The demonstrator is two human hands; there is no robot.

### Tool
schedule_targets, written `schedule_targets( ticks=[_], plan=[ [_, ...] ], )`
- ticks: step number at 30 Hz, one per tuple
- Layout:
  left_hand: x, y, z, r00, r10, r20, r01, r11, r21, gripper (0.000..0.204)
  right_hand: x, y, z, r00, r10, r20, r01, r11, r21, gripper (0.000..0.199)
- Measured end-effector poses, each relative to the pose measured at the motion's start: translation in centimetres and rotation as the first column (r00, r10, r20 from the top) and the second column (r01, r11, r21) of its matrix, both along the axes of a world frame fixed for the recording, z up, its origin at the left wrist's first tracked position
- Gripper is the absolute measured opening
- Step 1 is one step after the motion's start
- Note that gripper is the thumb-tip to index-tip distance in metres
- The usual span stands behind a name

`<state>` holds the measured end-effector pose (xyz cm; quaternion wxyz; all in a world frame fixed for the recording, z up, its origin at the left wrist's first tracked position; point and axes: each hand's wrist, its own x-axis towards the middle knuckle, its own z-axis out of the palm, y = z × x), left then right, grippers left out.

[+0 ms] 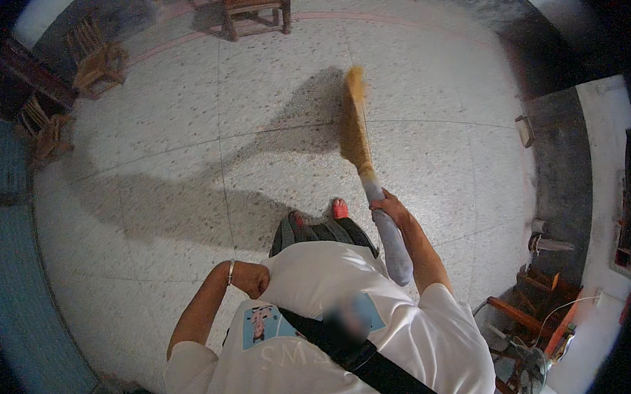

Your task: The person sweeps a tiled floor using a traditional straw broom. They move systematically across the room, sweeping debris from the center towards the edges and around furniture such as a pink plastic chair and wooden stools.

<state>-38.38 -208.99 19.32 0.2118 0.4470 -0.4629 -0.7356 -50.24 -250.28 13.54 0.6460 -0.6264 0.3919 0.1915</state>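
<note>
My right hand (390,206) is wrapped round the thick grey handle of a broom (356,133). The handle's rounded end points back past my right forearm. From the grip, yellow-brown bristles reach forward over the pale speckled floor; whether the tips touch it I cannot tell. My left hand (250,278), with a bangle at the wrist, is closed against the left side of my white shirt (320,269). What lies in its fingers, if anything, is hidden. My feet, in red footwear (339,208), show just ahead of my dark trousers.
A wooden chair (257,5) stands at the far side, with another chair (95,59) and a third chair (44,130) toward the left wall. Reddish wooden furniture (532,306) and a small fan (534,373) are at the lower right. A blue-grey door (17,287) lines the left.
</note>
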Motion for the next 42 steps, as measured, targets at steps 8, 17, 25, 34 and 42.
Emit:
schedule_targets(
  ticks=[8,17,25,34,42],
  plan=[
    [2.3,-3.0,0.0,0.995,0.084,-0.050,-0.085,0.996,-0.020,0.010,11.0,2.5,-7.4,0.858,0.489,0.157,-0.487,0.872,-0.056,0.076],
    [5.9,-11.1,1.8,0.991,0.122,0.052,-0.113,0.982,-0.152,0.013,22.5,0.8,-10.7,0.620,0.746,0.243,-0.759,0.648,-0.053,0.038],
    [11.0,-20.9,2.1,0.995,-0.011,-0.099,0.028,0.986,0.165,0.016,12.8,-18.8,-6.1,0.993,0.104,0.052,-0.116,0.888,0.445,0.052],
    [14.2,-24.2,1.4,0.988,-0.056,-0.145,0.080,0.983,0.168,0.018,4.3,-32.7,-7.3,0.954,-0.262,-0.146,0.278,0.954,0.108,0.034],
    [19.3,-23.9,0.9,0.986,-0.163,-0.039,0.162,0.987,-0.007,0.014,10.3,-26.8,-1.6,0.950,-0.310,0.046,0.313,0.943,-0.115,0.043]
  ],
)
